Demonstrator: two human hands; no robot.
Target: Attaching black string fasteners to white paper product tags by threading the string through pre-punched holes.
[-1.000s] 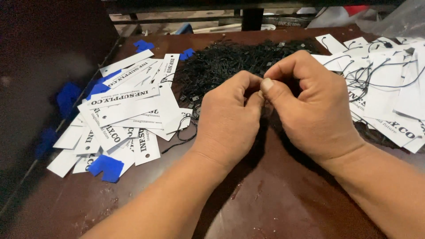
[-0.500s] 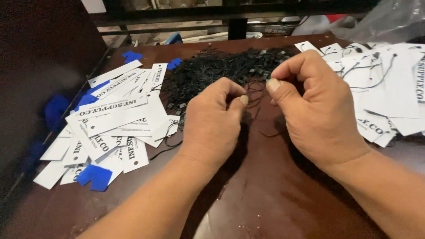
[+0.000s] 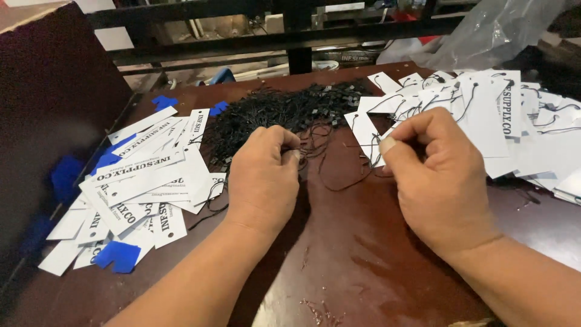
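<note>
Both hands sit low over the brown table [image 3: 339, 266]. The left hand [image 3: 261, 175] has its fingers curled in, pinching a thin black string [image 3: 339, 181] that loops off toward three o'clock. The right hand [image 3: 433, 175] is clenched too, thumb pressed on the string's far end. The pile of black strings [image 3: 284, 112] lies at twelve o'clock, white tags [image 3: 145, 175] at nine, strung tags [image 3: 484, 115] at two.

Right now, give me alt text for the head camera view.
Two bare hands, left hand and right hand, pinch thin black string loops over a dark brown table. Unstrung white tags lie left; strung white tags lie right.
</note>
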